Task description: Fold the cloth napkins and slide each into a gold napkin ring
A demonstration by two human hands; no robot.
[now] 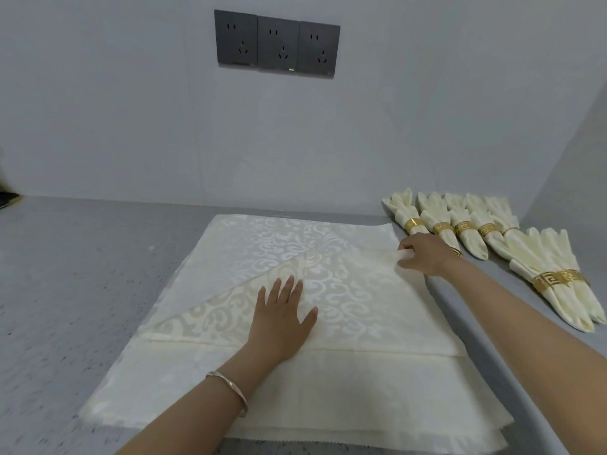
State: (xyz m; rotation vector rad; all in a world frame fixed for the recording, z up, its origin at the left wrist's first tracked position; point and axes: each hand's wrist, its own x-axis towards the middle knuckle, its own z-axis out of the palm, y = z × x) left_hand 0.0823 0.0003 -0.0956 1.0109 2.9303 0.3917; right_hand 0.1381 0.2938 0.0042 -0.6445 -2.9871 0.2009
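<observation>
A bracelet point(230, 387) sits on the left wrist, nearest the camera. Under that forearm a stack point(328, 399) of cream patterned napkins lies flat on the grey speckled tabletop point(82, 274), its near edges slightly uneven.

The top napkin point(354, 290) is folded over on a diagonal, so its paler underside shows in a strip along the fold from lower left to upper right. The left hand point(282, 318) rests on this napkin near the fold, palm down, with straight, spread fingers. The right hand point(423, 254) is at the napkin's right corner, by the stack's right edge, and pinches that corner between thumb and curled fingers.

To the right, apart from the stack, finished napkins lie on the tabletop. A near pair point(568, 310) sits side by side, each in a gold ring point(545, 280). Further back a row point(460, 224) of five lies close together, each banded in gold. Just behind the right hand, part of another gold band point(456, 252) shows.

On the grey wall point(131, 126) beyond, three dark sockets point(277, 44) sit in a line.
</observation>
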